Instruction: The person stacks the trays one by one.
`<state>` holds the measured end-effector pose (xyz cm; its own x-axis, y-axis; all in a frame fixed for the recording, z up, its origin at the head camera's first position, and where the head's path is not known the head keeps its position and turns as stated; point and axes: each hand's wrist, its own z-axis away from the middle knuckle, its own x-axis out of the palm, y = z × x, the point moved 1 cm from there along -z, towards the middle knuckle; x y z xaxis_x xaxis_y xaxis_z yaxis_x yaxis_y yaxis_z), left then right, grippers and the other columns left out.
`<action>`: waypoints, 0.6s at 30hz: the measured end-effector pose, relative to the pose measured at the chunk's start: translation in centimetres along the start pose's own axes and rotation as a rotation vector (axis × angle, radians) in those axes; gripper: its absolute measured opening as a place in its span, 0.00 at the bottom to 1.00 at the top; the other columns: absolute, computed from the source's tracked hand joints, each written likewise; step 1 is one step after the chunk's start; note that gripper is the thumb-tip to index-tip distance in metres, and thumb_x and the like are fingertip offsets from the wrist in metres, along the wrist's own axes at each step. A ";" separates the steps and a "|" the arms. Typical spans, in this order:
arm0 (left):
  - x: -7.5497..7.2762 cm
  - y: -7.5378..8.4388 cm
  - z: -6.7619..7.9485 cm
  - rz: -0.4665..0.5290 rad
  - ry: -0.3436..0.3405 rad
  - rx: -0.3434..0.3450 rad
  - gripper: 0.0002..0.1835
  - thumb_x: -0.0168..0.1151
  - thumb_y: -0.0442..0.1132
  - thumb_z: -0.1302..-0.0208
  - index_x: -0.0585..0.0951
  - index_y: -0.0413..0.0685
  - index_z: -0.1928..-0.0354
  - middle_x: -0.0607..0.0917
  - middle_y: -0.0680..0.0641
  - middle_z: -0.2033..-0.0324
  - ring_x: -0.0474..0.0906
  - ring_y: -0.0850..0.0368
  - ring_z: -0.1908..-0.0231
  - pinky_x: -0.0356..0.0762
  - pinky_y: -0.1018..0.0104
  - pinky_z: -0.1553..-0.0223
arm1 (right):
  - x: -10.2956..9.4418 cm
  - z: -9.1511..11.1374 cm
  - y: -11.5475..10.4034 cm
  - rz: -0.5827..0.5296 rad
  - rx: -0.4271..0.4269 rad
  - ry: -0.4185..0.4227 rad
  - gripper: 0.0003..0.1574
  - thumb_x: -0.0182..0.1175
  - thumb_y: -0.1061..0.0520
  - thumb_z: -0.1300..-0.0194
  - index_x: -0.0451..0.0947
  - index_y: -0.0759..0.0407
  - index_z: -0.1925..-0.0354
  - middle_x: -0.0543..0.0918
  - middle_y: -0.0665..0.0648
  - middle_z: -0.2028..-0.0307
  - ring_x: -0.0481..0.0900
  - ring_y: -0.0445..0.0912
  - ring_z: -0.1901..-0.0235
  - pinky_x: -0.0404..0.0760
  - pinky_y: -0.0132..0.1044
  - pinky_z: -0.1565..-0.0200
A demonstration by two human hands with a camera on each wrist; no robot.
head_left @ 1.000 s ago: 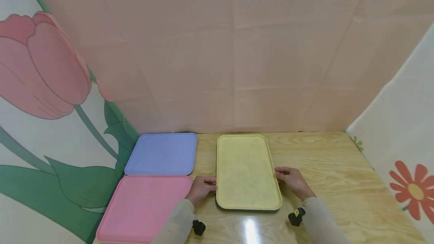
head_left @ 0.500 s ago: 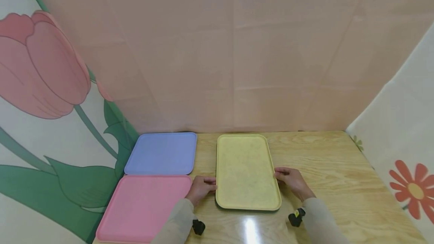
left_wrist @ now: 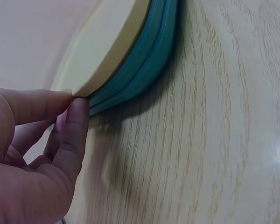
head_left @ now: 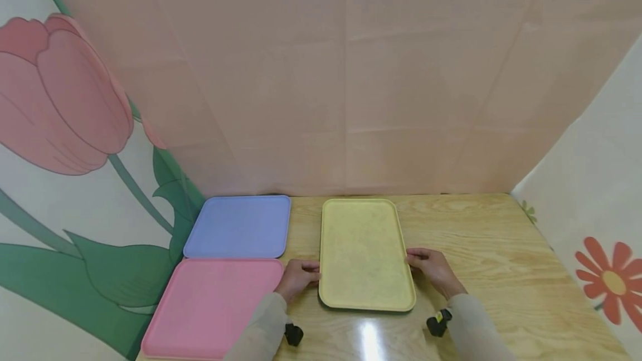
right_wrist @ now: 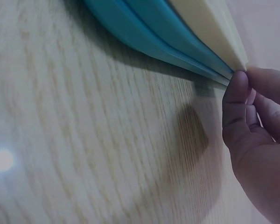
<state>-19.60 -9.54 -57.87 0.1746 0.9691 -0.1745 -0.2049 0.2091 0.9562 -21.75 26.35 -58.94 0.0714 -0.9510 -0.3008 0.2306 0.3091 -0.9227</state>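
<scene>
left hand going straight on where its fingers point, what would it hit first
The yellow tray, whose edge its fingertips seem to pinch; contact with the teal layers beneath is unclear.

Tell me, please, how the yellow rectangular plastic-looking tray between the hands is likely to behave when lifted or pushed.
The yellow rectangular plastic-looking tray will probably stay stiff, as its face looks flat and its rim even. It might slide over the smooth-looking teal layers directly beneath, since no fastening shows. Being broad and shallow, it seems unlikely to roll.
</scene>
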 end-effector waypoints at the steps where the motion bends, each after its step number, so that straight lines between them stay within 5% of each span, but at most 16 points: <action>1: 0.0 0.0 0.0 0.000 0.001 0.002 0.16 0.68 0.22 0.43 0.82 0.24 0.51 0.87 0.36 0.62 0.85 0.53 0.64 0.87 0.58 0.60 | 0.0 0.0 0.0 -0.001 0.000 0.002 0.22 0.61 0.63 0.30 0.75 0.79 0.45 0.84 0.64 0.55 0.80 0.43 0.61 0.82 0.34 0.59; 11: -0.2 -0.2 -0.4 -0.005 -0.006 0.045 0.16 0.68 0.24 0.42 0.83 0.25 0.51 0.88 0.37 0.62 0.84 0.57 0.64 0.86 0.63 0.61 | 0.0 0.0 -0.8 0.064 -0.006 0.033 0.23 0.61 0.61 0.30 0.75 0.79 0.45 0.84 0.67 0.54 0.81 0.46 0.60 0.83 0.38 0.59; 18: -3.6 -0.2 0.3 0.041 0.008 0.048 0.21 0.66 0.25 0.38 0.77 0.20 0.45 0.86 0.33 0.58 0.85 0.50 0.62 0.86 0.57 0.56 | 0.9 0.3 -2.8 0.066 0.005 0.143 0.21 0.61 0.59 0.29 0.78 0.77 0.48 0.85 0.63 0.62 0.80 0.43 0.67 0.83 0.33 0.66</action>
<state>-19.90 -13.05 -57.34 0.1591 0.9777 -0.1370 -0.1655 0.1633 0.9726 -22.01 24.60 -56.53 -0.0519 -0.9184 -0.3922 0.2350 0.3705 -0.8986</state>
